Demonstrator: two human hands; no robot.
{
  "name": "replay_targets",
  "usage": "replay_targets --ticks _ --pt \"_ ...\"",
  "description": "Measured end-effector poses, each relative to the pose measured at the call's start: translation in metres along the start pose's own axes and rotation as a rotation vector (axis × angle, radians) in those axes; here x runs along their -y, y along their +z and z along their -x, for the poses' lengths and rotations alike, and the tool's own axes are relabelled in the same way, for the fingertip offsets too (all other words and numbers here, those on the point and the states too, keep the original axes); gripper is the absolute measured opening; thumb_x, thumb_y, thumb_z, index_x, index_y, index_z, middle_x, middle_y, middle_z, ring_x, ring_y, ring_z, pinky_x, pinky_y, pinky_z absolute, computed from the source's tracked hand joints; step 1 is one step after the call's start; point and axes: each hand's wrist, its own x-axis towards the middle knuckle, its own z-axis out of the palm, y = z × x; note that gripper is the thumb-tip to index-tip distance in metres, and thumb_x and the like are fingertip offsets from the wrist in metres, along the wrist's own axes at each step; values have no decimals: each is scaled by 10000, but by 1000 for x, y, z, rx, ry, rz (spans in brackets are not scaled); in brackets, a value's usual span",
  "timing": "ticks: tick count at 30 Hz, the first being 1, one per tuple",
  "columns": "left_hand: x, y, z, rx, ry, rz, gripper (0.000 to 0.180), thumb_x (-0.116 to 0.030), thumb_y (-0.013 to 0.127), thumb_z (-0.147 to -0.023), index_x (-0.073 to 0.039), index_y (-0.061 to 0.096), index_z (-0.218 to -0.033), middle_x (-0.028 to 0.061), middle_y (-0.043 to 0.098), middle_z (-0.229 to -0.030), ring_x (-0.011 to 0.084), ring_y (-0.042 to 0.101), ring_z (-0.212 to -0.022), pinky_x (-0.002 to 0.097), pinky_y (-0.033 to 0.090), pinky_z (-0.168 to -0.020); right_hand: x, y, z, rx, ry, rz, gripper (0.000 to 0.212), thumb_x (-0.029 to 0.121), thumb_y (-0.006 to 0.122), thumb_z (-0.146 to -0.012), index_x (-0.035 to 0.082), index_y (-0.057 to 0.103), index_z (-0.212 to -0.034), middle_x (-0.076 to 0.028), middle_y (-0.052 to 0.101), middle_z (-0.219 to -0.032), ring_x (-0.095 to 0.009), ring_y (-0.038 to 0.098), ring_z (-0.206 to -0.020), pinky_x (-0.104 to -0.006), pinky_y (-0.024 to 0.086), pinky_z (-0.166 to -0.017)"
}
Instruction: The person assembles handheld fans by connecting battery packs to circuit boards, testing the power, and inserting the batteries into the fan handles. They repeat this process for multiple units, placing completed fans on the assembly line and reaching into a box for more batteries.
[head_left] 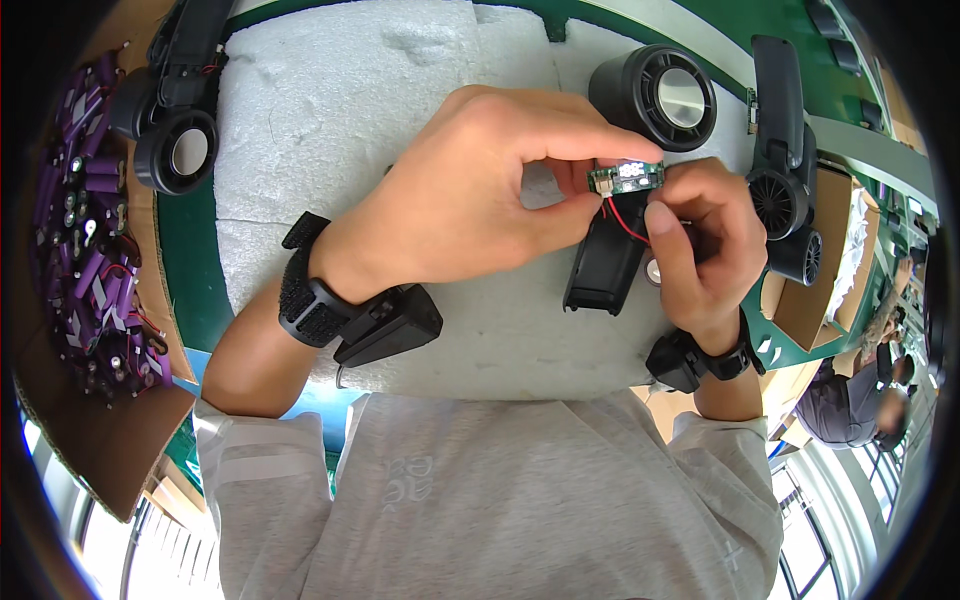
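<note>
Between the thumb and forefinger of my left hand is a small green circuit board, pinched at its edges. A red wire runs from the board's white connector down to my right hand. The fingers of that hand are closed around the wire; their inner side is partly hidden. Beneath both hands lies a black handheld fan, its round head at the far side and its handle shell pointing toward me. My hands cover the fan's middle.
White foam sheets cover the green bench. At left, a cardboard box holds many purple battery cells, near another black fan. More black fans and an open carton stand right. A person sits beyond.
</note>
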Motion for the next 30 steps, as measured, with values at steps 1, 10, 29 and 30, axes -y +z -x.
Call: replay_targets --ticks 1,10,29,30 --pt "0 1 1 -1 0 0 452 155 615 -744 -53 685 -1140 64 680 -952 150 665 -857 264 549 -758 1 3 1 -107 69 -79 229 -60 720 -731 9 659 -940 -74 613 -770 -84 538 -518 -193 361 -447" --pt "2 4 2 -68 64 -133 421 122 656 -731 -59 695 -1109 76 688 -912 173 669 -762 260 541 -692 -1 -5 1 116 -118 246 381 -108 696 -784 -37 540 -1125 -93 579 -1009 -87 634 -734 -159 416 -549" --pt "5 7 5 -119 113 -219 295 75 698 -718 -47 738 -984 85 686 -858 174 670 -714 250 539 -616 1 -4 1 42 -27 307 375 -53 783 -720 -13 643 -1065 -43 621 -903 -63 582 -689 -174 417 -548" --pt "4 7 5 -116 103 -213 293 77 695 -718 -47 739 -980 83 684 -852 167 666 -705 246 534 -607 2 -4 0 42 -26 307 375 -53 783 -720 -13 643 -1065 -43 621 -903 -63 582 -689 -174 417 -548"
